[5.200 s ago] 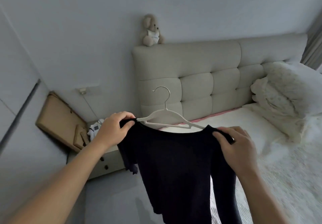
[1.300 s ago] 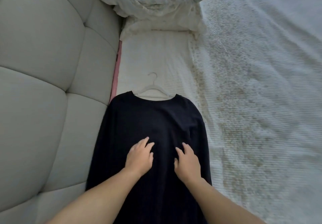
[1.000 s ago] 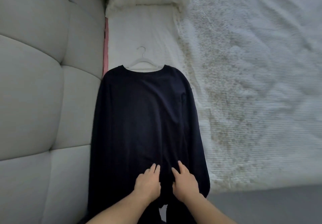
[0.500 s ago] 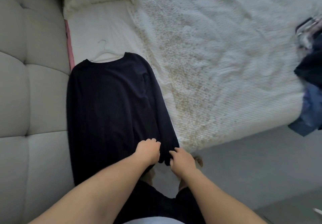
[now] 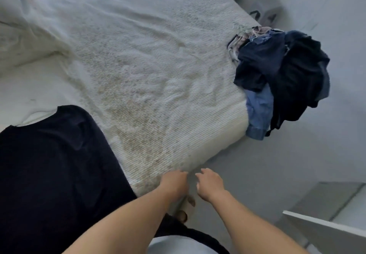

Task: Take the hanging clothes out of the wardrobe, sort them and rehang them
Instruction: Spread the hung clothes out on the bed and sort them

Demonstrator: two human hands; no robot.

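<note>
Left hand (image 5: pixel 174 182), right hand (image 5: pixel 210 184) — prob. relaxed, empty

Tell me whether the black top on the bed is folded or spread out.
Spread out: the black top lies flat on the bed, neckline and a shoulder showing, no fold visible.

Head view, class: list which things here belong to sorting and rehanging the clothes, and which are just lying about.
Part of the job:
- black top, laid flat on the bed
- pile of dark and blue clothes at the bed's far corner
- left hand and right hand, both empty

Just lying about:
- white bedspread
- grey slippers on the floor
</note>
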